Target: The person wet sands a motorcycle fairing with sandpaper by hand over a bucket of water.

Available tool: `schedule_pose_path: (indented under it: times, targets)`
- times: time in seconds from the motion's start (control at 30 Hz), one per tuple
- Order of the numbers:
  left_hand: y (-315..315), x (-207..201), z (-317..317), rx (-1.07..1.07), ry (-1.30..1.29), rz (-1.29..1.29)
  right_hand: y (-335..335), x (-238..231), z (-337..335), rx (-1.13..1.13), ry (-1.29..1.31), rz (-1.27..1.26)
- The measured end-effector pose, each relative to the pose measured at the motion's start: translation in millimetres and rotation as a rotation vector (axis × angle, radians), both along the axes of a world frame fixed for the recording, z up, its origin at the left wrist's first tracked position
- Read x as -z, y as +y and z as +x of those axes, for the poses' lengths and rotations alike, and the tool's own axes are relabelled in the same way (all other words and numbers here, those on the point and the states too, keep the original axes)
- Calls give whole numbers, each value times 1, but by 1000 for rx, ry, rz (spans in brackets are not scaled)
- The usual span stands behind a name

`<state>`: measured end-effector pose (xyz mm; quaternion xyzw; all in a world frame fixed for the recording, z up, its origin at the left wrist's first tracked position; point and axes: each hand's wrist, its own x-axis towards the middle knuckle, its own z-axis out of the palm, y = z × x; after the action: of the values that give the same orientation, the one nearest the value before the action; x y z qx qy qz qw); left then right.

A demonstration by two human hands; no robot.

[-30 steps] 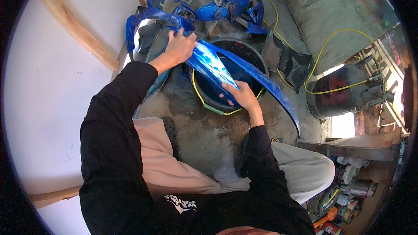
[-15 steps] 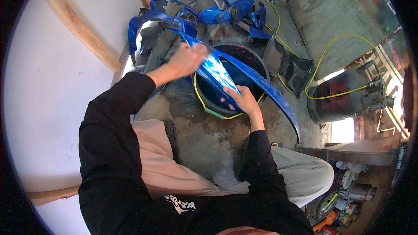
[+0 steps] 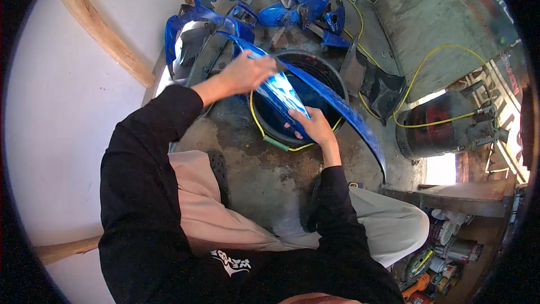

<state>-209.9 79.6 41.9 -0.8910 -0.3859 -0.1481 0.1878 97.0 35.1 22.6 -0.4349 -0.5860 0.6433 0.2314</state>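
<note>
A long, glossy blue plastic fairing panel point(image 3: 284, 93) lies slantwise over a black bucket point(image 3: 337, 73). My right hand point(image 3: 315, 126) grips its near end, thumb on top and fingertips showing below. On the panel's upper part rests my left hand point(image 3: 247, 73), its fingers curled and slightly blurred against the surface. Whatever the left fingers may hold is hidden. From the panel, a narrow blue strip point(image 3: 343, 110) curves to the right and down toward my knee. Dark liquid appears inside the bucket, and its yellow handle has a green grip point(image 3: 276, 143).
Beyond the bucket lie more blue fairing pieces point(image 3: 306, 8) and a blue frame-like cover point(image 3: 211, 14). A black plastic part point(image 3: 382, 93) sits right of the bucket. A yellow hose point(image 3: 413, 87) runs to a dark tank point(image 3: 436, 126). Tools and cans point(image 3: 458, 247) fill a shelf at lower right.
My left hand has shifted slightly right along the panel. My right hand keeps its grip at the near end, and the panel has barely moved.
</note>
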Motion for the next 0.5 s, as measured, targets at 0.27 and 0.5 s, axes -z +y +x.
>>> schedule_pose_path:
  times: [0.27,0.5]
  targets:
    - [3,-9,27,185,-162,-51,0,1,-1,-1,-16,-6]
    - [11,-10,29,87,-137,-226,0,-1,-1,6,-49,7]
